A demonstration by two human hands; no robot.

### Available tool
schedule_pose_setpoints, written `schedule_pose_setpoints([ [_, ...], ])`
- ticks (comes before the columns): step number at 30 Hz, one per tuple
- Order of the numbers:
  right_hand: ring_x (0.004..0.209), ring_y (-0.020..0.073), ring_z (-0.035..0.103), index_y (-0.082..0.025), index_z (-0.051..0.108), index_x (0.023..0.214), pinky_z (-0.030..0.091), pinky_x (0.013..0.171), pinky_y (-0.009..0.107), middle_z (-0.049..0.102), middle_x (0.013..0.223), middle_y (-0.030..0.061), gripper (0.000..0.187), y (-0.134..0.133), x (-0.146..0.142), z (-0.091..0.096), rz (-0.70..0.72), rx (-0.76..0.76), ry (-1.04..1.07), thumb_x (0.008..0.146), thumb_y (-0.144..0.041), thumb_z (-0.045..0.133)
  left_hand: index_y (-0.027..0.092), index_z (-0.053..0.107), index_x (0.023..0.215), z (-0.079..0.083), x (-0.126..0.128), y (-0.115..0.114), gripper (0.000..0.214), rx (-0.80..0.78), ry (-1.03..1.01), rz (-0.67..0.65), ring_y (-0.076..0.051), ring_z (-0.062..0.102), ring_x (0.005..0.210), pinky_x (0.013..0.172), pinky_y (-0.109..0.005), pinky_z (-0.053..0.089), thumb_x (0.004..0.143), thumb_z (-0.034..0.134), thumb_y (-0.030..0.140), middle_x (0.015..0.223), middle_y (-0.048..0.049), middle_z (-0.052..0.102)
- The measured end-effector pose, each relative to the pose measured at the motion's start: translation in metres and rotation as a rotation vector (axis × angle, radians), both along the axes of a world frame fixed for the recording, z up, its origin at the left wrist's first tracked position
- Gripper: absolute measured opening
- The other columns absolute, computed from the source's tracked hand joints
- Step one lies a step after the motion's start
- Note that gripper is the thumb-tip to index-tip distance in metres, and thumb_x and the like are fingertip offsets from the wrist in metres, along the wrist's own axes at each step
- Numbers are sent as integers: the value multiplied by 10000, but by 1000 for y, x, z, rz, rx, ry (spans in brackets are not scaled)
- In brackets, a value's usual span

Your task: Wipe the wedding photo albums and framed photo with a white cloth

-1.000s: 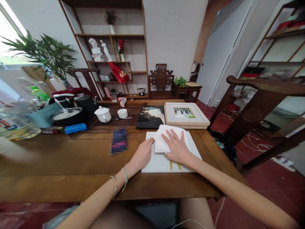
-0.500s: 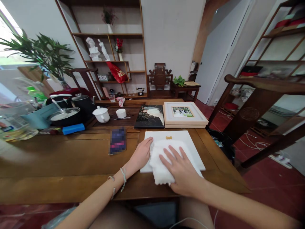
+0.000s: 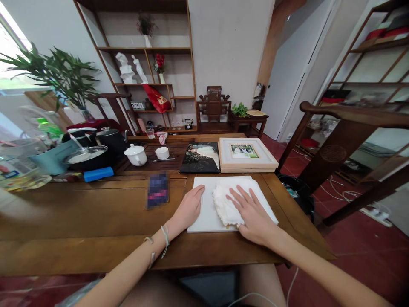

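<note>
The cloth point(image 3: 225, 204) is white, thick and crumpled, bunched into a rough pad. It lies on a flat white board point(image 3: 204, 217) at the near edge of the brown wooden worktop point(image 3: 96, 213), towards the board's right half.

The right hand point(image 3: 252, 215) lies palm down on the cloth, its fingers point(image 3: 238, 197) spread and straight, pointing away from the person. The cloth shows to the left of them and beyond their tips, and its right part is covered by the palm. The left hand point(image 3: 188, 209) rests at the board's left edge, just beside the cloth but not touching it. Its fingers point(image 3: 197, 194) are held together and lie flat, gripping nothing.

There is one cloth and one board. Beyond the board lie two pictures side by side: a dark one point(image 3: 200, 157) and a pale-framed one point(image 3: 246, 153). Further left stand two white cups, one lidded point(image 3: 136, 154) and one open point(image 3: 162, 152).
</note>
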State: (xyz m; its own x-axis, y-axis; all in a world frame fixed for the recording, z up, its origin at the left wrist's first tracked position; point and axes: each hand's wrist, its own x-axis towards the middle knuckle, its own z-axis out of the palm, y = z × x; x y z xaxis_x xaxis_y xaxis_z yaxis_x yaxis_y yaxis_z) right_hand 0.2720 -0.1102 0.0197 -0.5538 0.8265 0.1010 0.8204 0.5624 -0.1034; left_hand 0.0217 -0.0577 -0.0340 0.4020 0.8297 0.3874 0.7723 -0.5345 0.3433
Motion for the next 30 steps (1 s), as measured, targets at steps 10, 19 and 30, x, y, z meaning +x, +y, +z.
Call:
schedule_pose_setpoints([
  [10, 1445, 311, 74, -162, 404, 1439, 60, 1168, 530, 316, 1533, 98, 735, -30, 5, 5, -4, -48, 31, 720, -245, 535, 78, 491, 1328, 1, 2, -4, 447, -17, 21, -9, -265, 469, 1311, 1107, -457, 393, 905, 346, 99, 1390, -181, 510],
  [19, 1436, 343, 105, -94, 402, 1432, 53, 1158, 554, 305, 1532, 149, 711, 20, -2, 1, -34, 20, 17, 746, -237, 527, 52, 485, 1327, 6, 4, 0, 440, -61, 2, -6, -253, 449, 1331, 1140, -439, 361, 927, 321, 131, 1405, -194, 491],
  [30, 1443, 329, 77, -177, 357, 1467, 30, 1146, 590, 275, 1554, 69, 797, -23, 9, 6, -14, -26, -18, 685, -198, 506, 60, 467, 1335, 5, 2, 1, 449, -93, -27, -27, -252, 423, 1350, 1158, -466, 325, 920, 311, 126, 1422, -195, 469],
])
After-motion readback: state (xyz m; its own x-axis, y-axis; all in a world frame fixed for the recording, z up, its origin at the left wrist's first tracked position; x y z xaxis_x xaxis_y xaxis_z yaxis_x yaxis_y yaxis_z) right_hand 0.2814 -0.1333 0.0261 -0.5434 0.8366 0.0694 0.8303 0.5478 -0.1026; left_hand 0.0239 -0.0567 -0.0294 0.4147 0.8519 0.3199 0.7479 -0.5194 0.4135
